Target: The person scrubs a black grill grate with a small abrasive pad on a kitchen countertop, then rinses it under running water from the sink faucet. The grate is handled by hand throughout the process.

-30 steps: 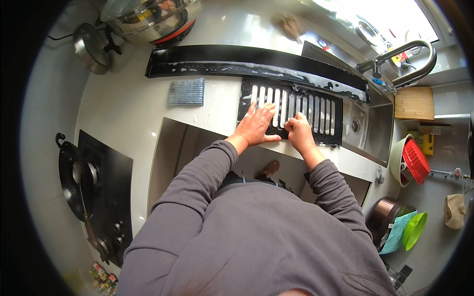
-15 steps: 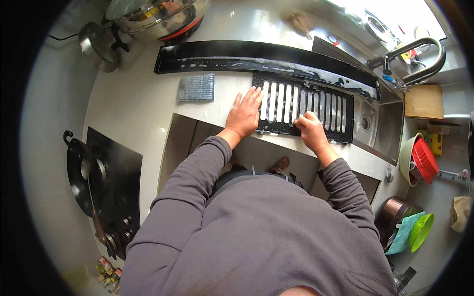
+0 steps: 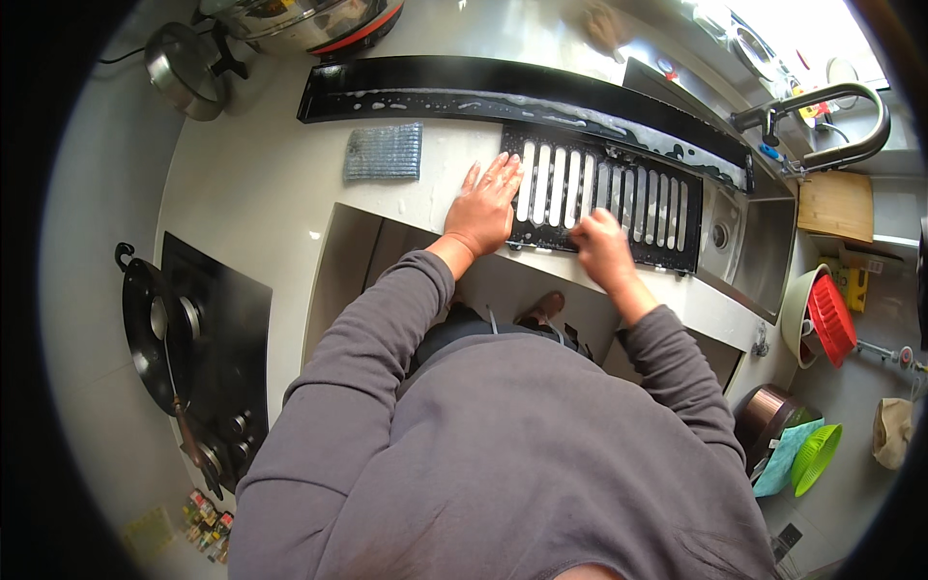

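A black slotted panel point(image 3: 547, 235), wet with suds, lies at the counter's front edge, its right end over the sink. My left hand point(image 3: 480, 215) rests on its left end, fingers stretched out together, pressing it down. Near the middle of the panel's front edge, my right hand point(image 3: 605, 247) is closed with its knuckles up. Whatever is inside those fingers is hidden. Behind the panel lies a long black trough-like piece point(image 3: 425, 85) with foam and water drops along it. A grey-blue ribbed scrubbing pad point(image 3: 383, 153) sits on the counter left of my left hand.
At right are the steel sink point(image 3: 770, 253), a dark tap point(image 3: 839, 155) and a wooden board point(image 3: 835, 206). A wok point(image 3: 145, 333) stands on the black hob point(image 3: 232, 329) at left. A large steel pot point(image 3: 290, 24) and a lid point(image 3: 184, 72) are at the back left.
My right hand has slid slightly left and nearer to me over the panel. My left hand stays on the panel's left end. The whole view has shifted a little.
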The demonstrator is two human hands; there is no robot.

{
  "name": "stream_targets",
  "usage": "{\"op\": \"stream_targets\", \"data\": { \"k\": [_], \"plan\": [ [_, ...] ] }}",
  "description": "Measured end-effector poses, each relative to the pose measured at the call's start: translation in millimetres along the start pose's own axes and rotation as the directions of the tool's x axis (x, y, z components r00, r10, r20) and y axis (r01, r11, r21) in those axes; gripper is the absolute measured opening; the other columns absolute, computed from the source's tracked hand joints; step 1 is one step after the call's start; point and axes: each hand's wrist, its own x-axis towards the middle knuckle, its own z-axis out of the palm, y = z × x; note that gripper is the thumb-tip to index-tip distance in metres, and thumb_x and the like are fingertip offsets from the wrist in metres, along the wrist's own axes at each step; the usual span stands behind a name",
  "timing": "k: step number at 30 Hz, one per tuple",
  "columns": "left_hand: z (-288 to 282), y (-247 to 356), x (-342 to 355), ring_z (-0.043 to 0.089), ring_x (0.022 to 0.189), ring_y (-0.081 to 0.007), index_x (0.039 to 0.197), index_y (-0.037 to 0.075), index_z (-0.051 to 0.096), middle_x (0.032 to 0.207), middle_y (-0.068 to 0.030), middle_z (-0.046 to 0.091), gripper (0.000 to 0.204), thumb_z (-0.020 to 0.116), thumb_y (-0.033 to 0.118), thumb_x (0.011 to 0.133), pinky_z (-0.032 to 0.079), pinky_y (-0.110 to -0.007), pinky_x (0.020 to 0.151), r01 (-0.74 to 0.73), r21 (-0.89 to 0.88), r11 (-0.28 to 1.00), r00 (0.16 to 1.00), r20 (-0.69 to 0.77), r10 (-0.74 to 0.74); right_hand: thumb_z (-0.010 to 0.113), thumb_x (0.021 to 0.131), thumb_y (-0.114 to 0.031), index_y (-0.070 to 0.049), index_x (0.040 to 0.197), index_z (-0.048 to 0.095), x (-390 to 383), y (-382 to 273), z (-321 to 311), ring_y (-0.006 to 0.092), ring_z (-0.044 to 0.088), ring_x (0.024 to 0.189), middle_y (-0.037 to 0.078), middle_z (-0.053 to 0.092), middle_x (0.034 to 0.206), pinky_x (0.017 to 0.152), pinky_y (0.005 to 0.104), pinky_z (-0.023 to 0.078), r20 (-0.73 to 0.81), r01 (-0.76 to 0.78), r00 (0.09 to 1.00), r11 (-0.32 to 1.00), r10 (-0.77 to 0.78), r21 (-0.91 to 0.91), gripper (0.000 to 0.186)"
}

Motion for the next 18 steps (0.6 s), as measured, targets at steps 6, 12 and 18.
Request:
{"op": "stream_targets", "data": {
  "k": [6, 12, 18],
  "plan": [
    [2.8, -2.3, 0.1, 0.032, 0.142, -0.0237, 0.138, 0.006, 0.049, 0.151, -0.0087, 0.04, 0.053, 0.049, 0.013, 0.085, 0.023, -0.046, 0.116, 0.009, -0.026, 1.0, 1.0, 0.028, -0.008, 0.066, 0.078, 0.0, -0.003, 0.078, 0.059, 10.8, -16.2, 17.7, 0.0343, 0.057, 0.085, 0.014, 0.055, 0.083, 0.073, 0.0419, 0.048, 0.011, 0.059, 0.998, 0.996, -0.06, 0.074, 0.007],
    [5.9, -2.7, -0.9, 0.033, 0.142, -0.0243, 0.137, 0.005, 0.05, 0.15, -0.0094, 0.042, 0.052, 0.049, 0.013, 0.086, 0.025, -0.046, 0.116, -0.011, -0.015, 1.0, 1.0, -0.013, 0.011, 0.061, 0.074, 0.006, -0.002, 0.074, 0.058, 0.3, 2.4, 3.1, 0.0342, 0.057, 0.083, 0.015, 0.054, 0.081, 0.076, 0.0428, 0.049, -0.012, -0.103, 0.995, 0.994, 0.103, 0.045, 0.008],
    [5.0, -4.0, 0.0, 0.034, 0.141, -0.0245, 0.136, 0.004, 0.051, 0.148, -0.0096, 0.044, 0.05, 0.048, 0.013, 0.086, 0.026, -0.046, 0.115, 0.015, -0.023, 1.0, 1.0, 0.0, -0.015, 0.066, 0.076, 0.002, -0.002, 0.077, 0.058, 10.8, 2.9, 25.4, 0.0355, 0.058, 0.082, 0.015, 0.054, 0.082, 0.071, 0.041, 0.049, -0.097, 0.04, 0.995, 0.993, -0.029, 0.111, 0.009]
  ]
}}
